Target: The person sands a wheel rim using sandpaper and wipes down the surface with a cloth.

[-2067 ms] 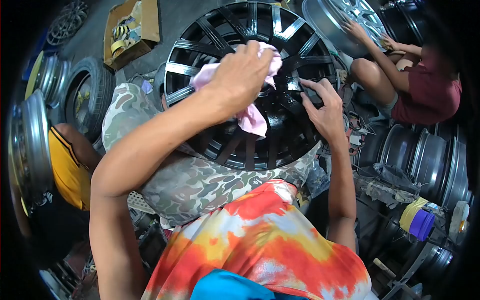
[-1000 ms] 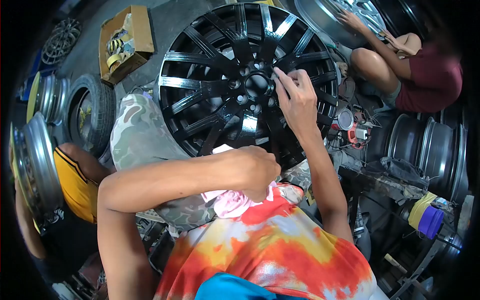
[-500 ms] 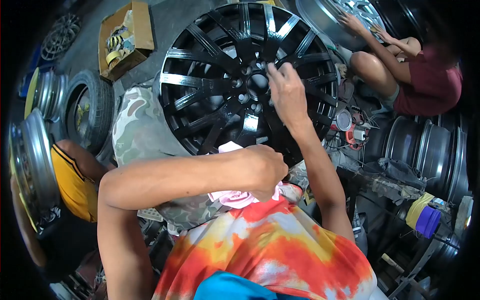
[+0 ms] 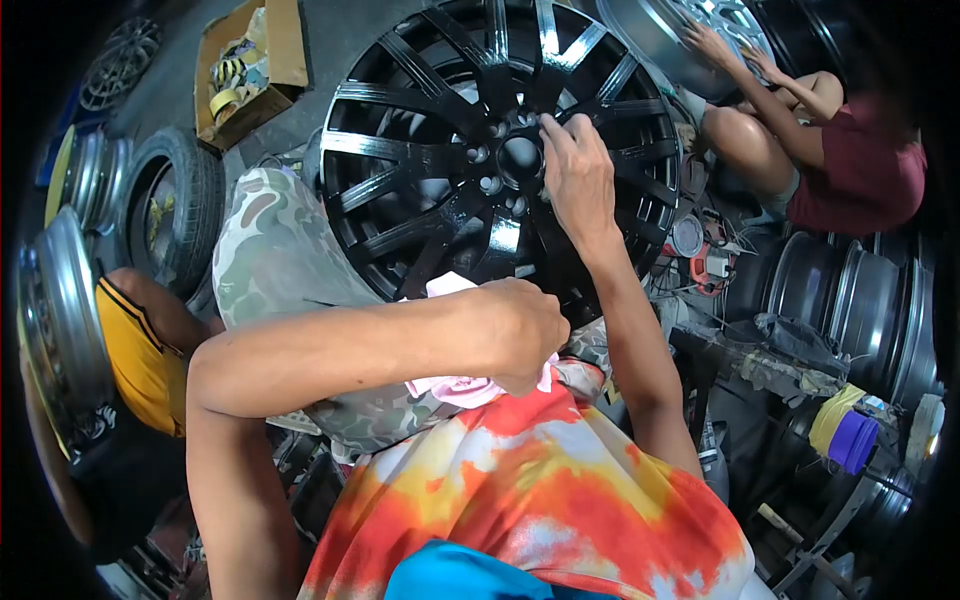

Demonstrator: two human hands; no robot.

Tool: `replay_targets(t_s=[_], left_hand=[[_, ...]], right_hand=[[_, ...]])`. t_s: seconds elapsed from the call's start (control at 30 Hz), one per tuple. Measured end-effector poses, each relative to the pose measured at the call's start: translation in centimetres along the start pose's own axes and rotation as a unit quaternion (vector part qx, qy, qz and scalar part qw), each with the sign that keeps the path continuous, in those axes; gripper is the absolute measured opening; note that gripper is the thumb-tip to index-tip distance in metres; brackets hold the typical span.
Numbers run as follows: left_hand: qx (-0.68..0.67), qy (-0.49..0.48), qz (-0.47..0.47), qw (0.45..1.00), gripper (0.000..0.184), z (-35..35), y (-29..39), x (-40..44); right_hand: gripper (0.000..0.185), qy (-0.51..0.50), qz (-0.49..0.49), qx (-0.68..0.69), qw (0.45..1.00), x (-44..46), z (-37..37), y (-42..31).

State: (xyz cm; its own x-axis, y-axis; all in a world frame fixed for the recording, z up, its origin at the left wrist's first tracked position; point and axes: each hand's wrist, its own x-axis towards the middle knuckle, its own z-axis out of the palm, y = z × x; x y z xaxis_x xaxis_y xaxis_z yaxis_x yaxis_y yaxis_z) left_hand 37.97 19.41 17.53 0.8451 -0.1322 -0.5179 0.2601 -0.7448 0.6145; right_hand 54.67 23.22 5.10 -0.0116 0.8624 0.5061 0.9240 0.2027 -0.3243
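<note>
A large black alloy wheel rim with glossy spokes lies tilted in front of me against my camouflage-clad leg. My right hand is at its hub, beside the round centre hole, with bent fingers gripping the rim there; the thumb is hidden. Nearer my body, my left hand is closed in a fist around a bunched pink cloth, just over the lower edge of the rim. Parts of the cloth stick out left of and below the fist. The palm side of the left hand is hidden.
At right, a person in a maroon shirt handles a silver rim. Another person in yellow shorts sits at left by a rim. A tyre, a cardboard box, stacked rims and a red tool surround me.
The wheel rim appears slightly higher and turned a little. My right hand has straightened slightly at the hub, its fingers more spread. My left hand has shifted slightly left with the cloth.
</note>
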Motion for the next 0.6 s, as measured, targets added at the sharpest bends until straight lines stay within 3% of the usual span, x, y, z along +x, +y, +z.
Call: replay_targets(t_s=[0.3,0.37,0.6], left_hand=[[0.006,-0.003,-0.013,1.000,0.027,0.3,-0.2,-0.1],[0.014,0.005,-0.008,1.000,0.026,0.1,-0.3,0.0],[0.006,0.003,-0.008,1.000,0.025,0.5,-0.6,0.4]], right_hand=[[0.031,0.000,-0.024,-0.068,0.997,-0.4,-0.8,-0.5],[0.030,-0.023,-0.079,-0.045,0.996,-0.1,-0.5,-1.3],[0.028,-0.010,-0.098,-0.017,0.995,1.5,1.5,-2.9]])
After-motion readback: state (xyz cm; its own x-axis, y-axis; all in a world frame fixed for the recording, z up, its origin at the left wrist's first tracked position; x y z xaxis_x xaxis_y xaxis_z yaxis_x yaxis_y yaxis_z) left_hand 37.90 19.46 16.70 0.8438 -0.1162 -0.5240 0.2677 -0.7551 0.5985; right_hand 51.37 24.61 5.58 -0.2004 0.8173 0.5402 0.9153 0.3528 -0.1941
